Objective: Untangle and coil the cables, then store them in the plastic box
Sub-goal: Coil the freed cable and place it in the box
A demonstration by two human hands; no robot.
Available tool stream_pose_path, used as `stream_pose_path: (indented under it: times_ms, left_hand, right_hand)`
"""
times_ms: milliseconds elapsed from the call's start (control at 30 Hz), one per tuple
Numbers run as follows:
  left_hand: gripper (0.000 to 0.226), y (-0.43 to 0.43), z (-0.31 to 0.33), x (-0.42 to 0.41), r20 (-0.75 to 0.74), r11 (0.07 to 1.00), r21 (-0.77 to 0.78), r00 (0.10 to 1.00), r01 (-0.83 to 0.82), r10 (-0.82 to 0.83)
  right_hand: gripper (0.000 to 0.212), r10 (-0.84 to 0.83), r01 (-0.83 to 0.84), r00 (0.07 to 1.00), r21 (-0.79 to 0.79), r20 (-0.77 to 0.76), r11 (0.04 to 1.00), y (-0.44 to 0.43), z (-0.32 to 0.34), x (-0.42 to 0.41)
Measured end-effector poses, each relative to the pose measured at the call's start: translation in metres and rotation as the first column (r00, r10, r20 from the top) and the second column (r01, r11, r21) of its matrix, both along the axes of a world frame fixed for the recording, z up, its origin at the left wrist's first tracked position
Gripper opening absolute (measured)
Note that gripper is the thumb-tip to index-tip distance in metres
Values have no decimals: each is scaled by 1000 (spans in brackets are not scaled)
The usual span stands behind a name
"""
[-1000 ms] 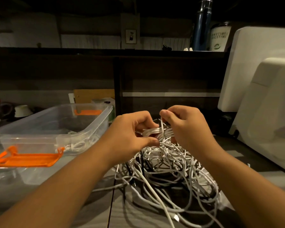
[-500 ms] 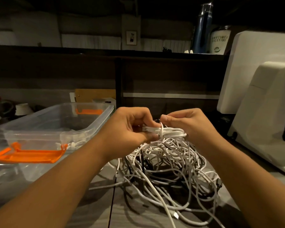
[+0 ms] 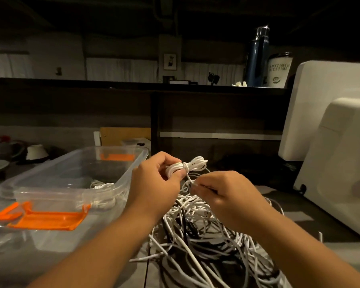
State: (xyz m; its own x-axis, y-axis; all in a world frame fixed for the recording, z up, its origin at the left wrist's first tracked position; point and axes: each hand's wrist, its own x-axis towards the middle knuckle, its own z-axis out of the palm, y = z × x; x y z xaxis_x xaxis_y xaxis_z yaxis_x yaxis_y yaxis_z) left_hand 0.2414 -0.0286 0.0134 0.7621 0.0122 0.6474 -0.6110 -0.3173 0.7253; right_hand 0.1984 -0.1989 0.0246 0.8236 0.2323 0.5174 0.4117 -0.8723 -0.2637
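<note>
1. Fingers of the left hand (image 3: 154,183) curl round a small white coil (image 3: 192,165) at frame centre, thumb pressing its waist
2. Right hand (image 3: 222,196), just below and to the right, pinches the coil's loose tail (image 3: 189,178) between thumb and fingertips
3. To finish well, the person should draw that tail snug round the waist and tuck it in, without dragging up the tangled pile (image 3: 206,235) beneath
4. Plastic box (image 3: 50,189) sits open at left, one white cable (image 3: 101,185) inside
</note>
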Motion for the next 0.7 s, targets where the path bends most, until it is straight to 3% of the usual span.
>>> stream_pose_path:
  times_ms: [100, 200, 333, 400, 467, 567, 633, 700]
  left_hand:
    - [10, 0, -4, 5, 60, 991, 130, 998, -26, 18]
    - [13, -2, -6, 6, 62, 962, 266, 995, 55, -74]
    - [33, -3, -5, 4, 27, 916, 354, 977, 188, -211]
    - [33, -1, 0, 0, -26, 916, 285, 958, 282, -286]
    - [28, 1, 6, -5, -83, 899, 221, 925, 379, -370]
    - [20, 5, 10, -8, -123, 864, 159, 878, 478, -462]
    - [17, 6, 9, -11, -106, 851, 119, 859, 511, -501]
    - [16, 4, 8, -13, -66, 855, 53, 856, 516, -513]
  right_hand:
    - [38, 24, -19, 990, -37, 137, 999, -2, -3, 2]
    - [40, 30, -29, 952, -8, 306, 1000, -10, 0, 4]
    - [32, -10, -29, 901, 84, 435, 996, -21, 4, 9]
    - [21, -20, -73, 915, 215, 402, 974, -24, 5, 10]
    - [12, 24, -130, 961, 372, 275, 919, -26, 5, 10]
    - [22, 211, -199, 976, 581, 48, 789, -30, 3, 13]
    - [25, 314, -208, 948, 667, -42, 716, -30, 2, 12]
    - [16, 350, -198, 932, 682, -90, 704, -30, 1, 11]
